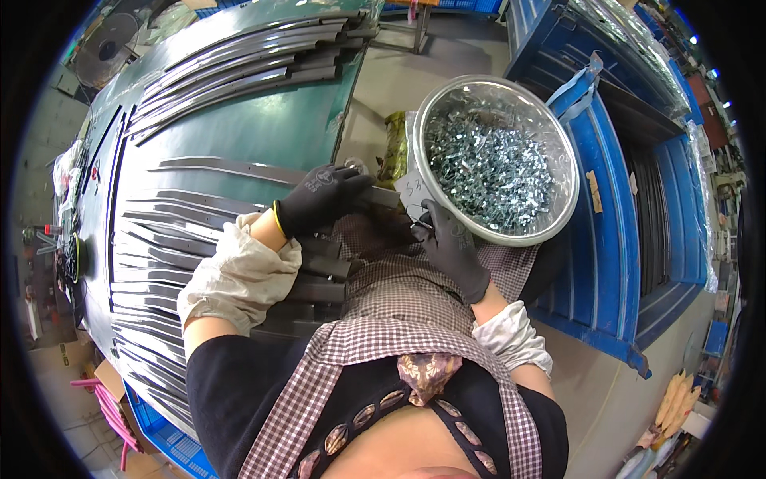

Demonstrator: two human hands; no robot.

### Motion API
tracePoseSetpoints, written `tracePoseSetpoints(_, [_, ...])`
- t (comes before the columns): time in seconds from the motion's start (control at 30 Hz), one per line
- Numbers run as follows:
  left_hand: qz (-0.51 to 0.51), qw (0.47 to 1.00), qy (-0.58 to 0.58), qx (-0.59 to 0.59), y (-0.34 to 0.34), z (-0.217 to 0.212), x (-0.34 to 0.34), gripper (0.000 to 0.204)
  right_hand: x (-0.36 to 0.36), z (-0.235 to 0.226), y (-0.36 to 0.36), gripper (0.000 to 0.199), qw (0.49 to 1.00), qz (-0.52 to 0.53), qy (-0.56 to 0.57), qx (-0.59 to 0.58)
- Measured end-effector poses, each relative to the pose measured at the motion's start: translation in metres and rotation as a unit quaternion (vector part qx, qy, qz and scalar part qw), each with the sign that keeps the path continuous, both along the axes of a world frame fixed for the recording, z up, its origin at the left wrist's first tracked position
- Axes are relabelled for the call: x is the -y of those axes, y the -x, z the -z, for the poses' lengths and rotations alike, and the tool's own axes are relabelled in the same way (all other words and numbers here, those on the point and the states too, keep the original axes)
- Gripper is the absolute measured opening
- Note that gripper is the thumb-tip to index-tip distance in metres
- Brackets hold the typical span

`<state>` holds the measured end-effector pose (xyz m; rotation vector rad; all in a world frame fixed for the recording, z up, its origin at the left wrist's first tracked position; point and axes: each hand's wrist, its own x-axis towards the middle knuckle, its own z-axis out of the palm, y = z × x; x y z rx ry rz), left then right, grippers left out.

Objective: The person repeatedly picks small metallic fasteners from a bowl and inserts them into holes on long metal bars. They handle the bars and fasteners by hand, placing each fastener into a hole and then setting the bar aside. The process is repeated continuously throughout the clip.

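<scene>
My left hand [323, 199], in a black glove, is closed around a long dark strip [239, 168] near its right end. The strip reaches left over the green table, and its end sticks out past my fingers. Just right of that end is my right hand [455, 247], also gloved in black, its fingers pinched together. Something small seems to be at its fingertips, too small to name. Beyond my right hand stands a round tub [511, 238] filled with small shiny metal clips [495, 164].
Several similar dark strips [159, 267] lie side by side on the green table [239, 132], with another stack [247, 68] at its far side. Blue metal bins [594, 231] stand to the right. A blue crate [171, 443] sits below the table's near left edge.
</scene>
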<state>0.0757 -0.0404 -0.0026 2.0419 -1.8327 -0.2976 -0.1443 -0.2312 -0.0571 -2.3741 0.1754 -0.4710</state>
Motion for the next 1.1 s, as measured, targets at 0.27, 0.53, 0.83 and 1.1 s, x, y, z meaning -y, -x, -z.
tracePoseSetpoints(0.27, [0.012,0.998,0.034,-0.052,0.022,0.001,-0.013,0.041,-0.007,-0.012,-0.001,0.052,0.99,-0.116,0.034,-0.068])
tracePoseSetpoints(0.53, [0.008,0.993,-0.024,-0.119,0.018,-0.002,-0.011,0.042,-0.005,-0.001,-0.016,0.021,0.96,-0.094,-0.25,-0.08])
tracePoseSetpoints(0.83, [-0.018,0.997,0.027,-0.072,0.019,-0.004,-0.011,0.043,0.012,0.001,0.015,0.022,0.995,-0.074,-0.045,-0.043])
tracePoseSetpoints(1.1, [-0.01,0.997,0.034,-0.07,0.018,0.003,-0.011,0.037,0.007,0.005,0.002,0.017,0.995,-0.08,0.049,-0.04])
